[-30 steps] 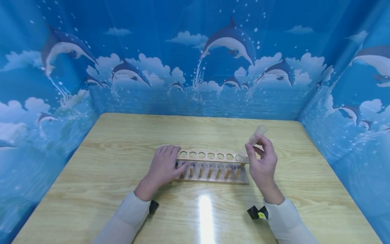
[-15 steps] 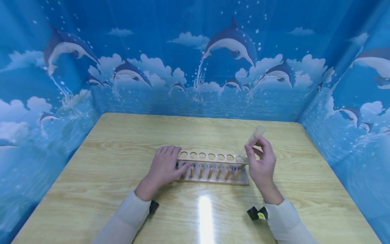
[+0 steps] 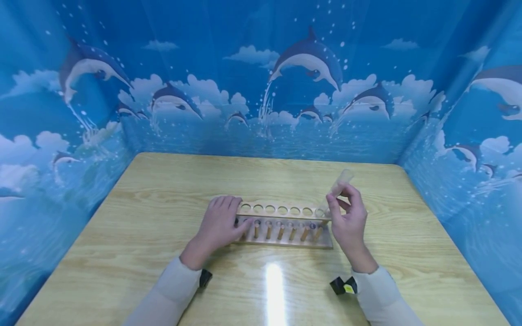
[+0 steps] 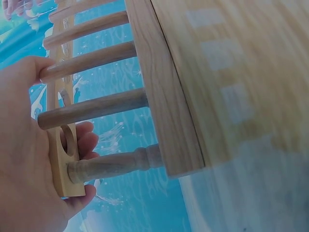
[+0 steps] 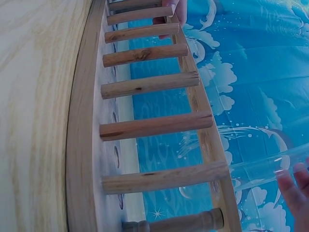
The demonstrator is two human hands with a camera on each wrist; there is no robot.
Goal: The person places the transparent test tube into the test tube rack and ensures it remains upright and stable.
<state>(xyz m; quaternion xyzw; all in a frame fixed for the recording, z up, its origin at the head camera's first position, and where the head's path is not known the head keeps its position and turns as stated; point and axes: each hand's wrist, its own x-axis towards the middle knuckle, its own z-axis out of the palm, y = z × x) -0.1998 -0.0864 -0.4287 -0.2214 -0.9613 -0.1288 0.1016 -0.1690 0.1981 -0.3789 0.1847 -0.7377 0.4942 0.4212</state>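
Observation:
A wooden test tube rack (image 3: 285, 245) stands on the table, with a row of round holes in its upper bar and several upright pegs on its base. My left hand (image 3: 219, 221) grips the left end of that bar, thumb in front and fingers behind, as the left wrist view shows. At the right end, my right hand (image 3: 349, 219) pinches a clear test tube (image 3: 341, 179) between thumb and fingers. The tube leans to the right. Its rounded lower end (image 5: 186, 192) shows past the bar in the right wrist view, at a hole near the right end.
The light wood-grain table (image 3: 171, 181) reaches back to a blue curtain (image 3: 244, 131) printed with dolphins, which also closes off both sides. A bright light reflection (image 3: 275, 290) lies on the tabletop in front of the rack.
My right hand has shifted slightly left with the test tube, which stays tilted at the rack's right end. My left hand keeps its hold on the rack.

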